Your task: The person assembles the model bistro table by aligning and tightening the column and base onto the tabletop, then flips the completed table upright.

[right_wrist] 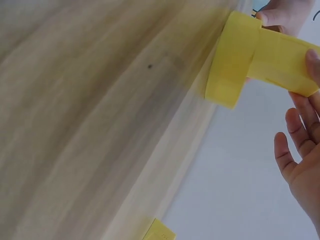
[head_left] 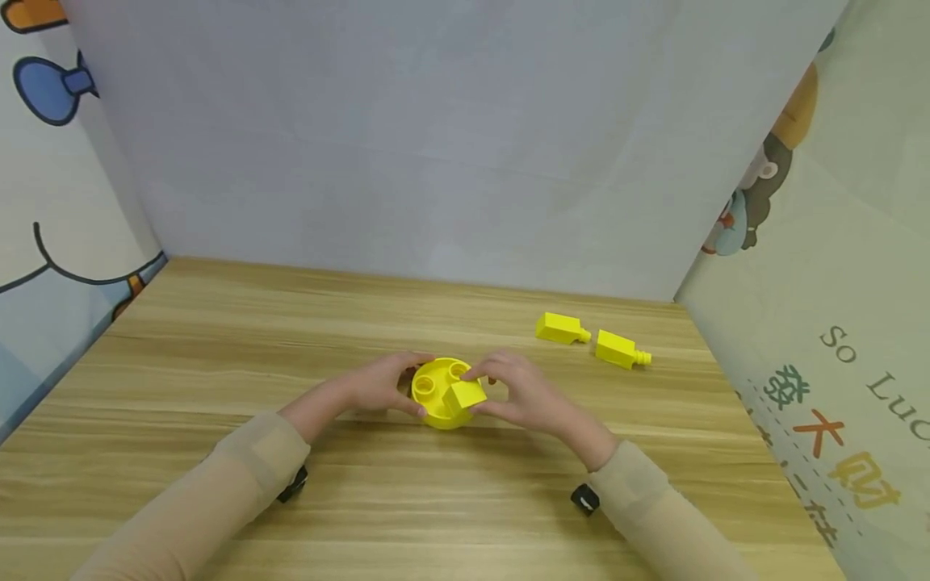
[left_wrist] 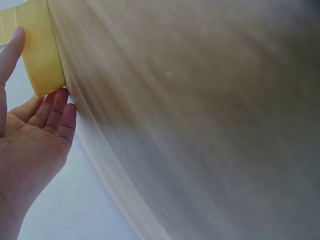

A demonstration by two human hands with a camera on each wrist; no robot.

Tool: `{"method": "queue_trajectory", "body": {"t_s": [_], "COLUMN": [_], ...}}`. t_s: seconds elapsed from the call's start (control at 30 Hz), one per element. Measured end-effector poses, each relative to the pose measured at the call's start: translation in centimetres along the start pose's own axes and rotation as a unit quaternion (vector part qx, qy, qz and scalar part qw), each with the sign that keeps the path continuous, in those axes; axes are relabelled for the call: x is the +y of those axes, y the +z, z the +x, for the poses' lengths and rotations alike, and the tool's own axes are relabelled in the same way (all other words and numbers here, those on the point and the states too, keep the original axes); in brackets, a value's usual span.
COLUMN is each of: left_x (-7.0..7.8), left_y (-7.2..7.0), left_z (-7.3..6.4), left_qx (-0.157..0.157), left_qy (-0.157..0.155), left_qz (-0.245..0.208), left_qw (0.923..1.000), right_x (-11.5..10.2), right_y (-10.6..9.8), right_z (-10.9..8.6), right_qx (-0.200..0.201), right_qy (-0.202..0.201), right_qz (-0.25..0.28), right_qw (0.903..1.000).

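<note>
A round yellow base (head_left: 433, 409) with raised ring sockets on its upper face sits on the wooden table in the head view. My left hand (head_left: 378, 383) grips its left side, thumb at the near edge and fingers round the far edge. In the left wrist view the thumb lies against the side of the base (left_wrist: 42, 55). My right hand (head_left: 526, 395) pinches a yellow square block (head_left: 466, 394) by its upper end. The right wrist view shows that block (right_wrist: 280, 60) standing out from the base's face (right_wrist: 229, 62); its lower end is hidden.
Two more yellow blocks lie on their sides at the back right, a left one (head_left: 558, 328) and a right one (head_left: 614, 349), each with a narrow ridged peg pointing right. A pale wall (head_left: 407, 161) stands behind the table (head_left: 436, 516); printed sheets flank both sides.
</note>
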State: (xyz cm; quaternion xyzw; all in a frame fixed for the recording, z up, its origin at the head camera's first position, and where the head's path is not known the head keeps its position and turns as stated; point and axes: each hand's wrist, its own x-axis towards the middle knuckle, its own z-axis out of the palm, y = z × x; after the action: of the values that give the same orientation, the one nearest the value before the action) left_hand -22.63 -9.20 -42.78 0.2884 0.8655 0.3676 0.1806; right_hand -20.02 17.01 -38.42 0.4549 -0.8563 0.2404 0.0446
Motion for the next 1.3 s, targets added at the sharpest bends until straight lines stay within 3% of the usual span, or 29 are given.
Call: {"method": "queue_trajectory", "body": {"t_s": [0.2,0.3,0.4,0.47,0.6,0.83,1.0,1.13,1.3], "left_x": [0.2,0.7,1.6,2.5,4.6,7.5,8.5,8.8,9.0], "left_y": [0.0,0.2,0.5,1.0,2.4,4.8,5.9,6.2,6.2], "left_z": [-0.1,-0.3,-1.1,-1.5,-2.1,-2.0,-1.4,-1.2,-1.2], "left_qx": [0.006,0.024,0.071,0.113,0.187,0.253,0.284,0.298,0.297], "left_qy": [0.002,0.001,0.003,0.007,0.018,-0.009,-0.022,-0.024,-0.026], "left_qz": [0.021,0.04,0.073,0.086,0.075,-0.037,-0.033,-0.023,-0.018], "left_qw": [0.9998,0.9989,0.9949,0.9898,0.9794,0.9667,0.9582,0.9541,0.9543], "right_x": [1.1,2.5,4.2,5.5,8.3,11.5,13.1,14.0,15.0], "right_y": [0.2,-0.2,-1.1,-2.0,-3.5,-5.4,-6.2,-6.6,-6.6], "right_z": [-0.3,-1.0,-2.0,-2.8,-4.4,-6.7,-7.4,-7.8,-8.0], "right_qx": [-0.002,-0.011,-0.01,-0.001,0.024,0.048,0.058,0.036,0.009], "right_qy": [-0.013,0.012,0.066,0.098,0.15,0.231,0.289,0.327,0.343], "right_qz": [0.033,0.064,0.064,0.034,-0.02,-0.088,-0.12,-0.141,-0.159], "right_qw": [0.9994,0.9978,0.9957,0.9946,0.9882,0.9678,0.9481,0.9337,0.9257]}}
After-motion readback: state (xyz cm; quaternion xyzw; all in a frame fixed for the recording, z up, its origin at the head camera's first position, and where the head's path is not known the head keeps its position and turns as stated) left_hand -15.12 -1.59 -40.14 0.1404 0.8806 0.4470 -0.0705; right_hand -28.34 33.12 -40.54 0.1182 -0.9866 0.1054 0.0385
